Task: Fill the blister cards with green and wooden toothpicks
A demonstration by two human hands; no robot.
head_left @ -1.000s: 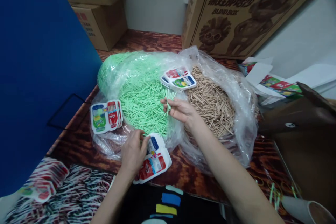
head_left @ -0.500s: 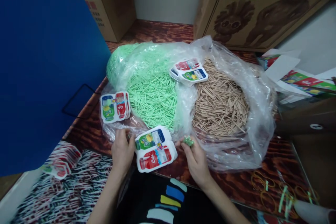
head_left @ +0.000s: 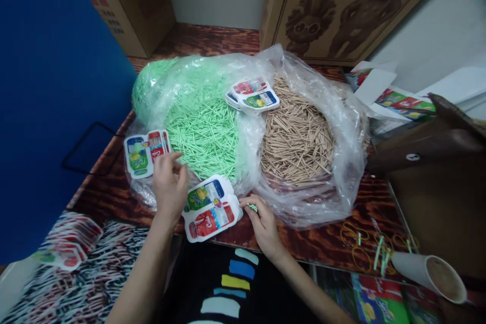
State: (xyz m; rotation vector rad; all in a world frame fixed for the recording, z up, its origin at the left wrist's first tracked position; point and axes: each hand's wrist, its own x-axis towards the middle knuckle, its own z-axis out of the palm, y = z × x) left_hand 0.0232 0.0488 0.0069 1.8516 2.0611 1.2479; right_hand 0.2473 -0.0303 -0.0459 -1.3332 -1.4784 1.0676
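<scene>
My left hand (head_left: 169, 187) is raised with thumb and fingers apart, at the right edge of the left stack of printed cards (head_left: 137, 157). I see nothing in it. Pinched in my right hand (head_left: 264, 225) is a small bundle of green sticks (head_left: 252, 207), its ends showing. Between my hands lies another card stack (head_left: 210, 208), with green Sprite and red Cola bottle pictures; the right fingertips are at its right edge. Beyond the hands, a clear plastic bag spills loose green sticks (head_left: 205, 134). Brown sticks (head_left: 298, 136) fill a second bag (head_left: 349, 162) to the right.
A third card stack (head_left: 253, 96) rests between the two bags. Many more cards (head_left: 94, 273) lie at lower left. Rubber bands (head_left: 355, 235) and a paper cup (head_left: 429, 273) are at lower right. Cardboard boxes (head_left: 140, 15) stand behind; a blue panel (head_left: 56, 86) borders the left.
My left hand has moved from the middle card stack up and left to the left stack, its fingers spreading. The right hand still holds the green sticks. The whole view has shifted.
</scene>
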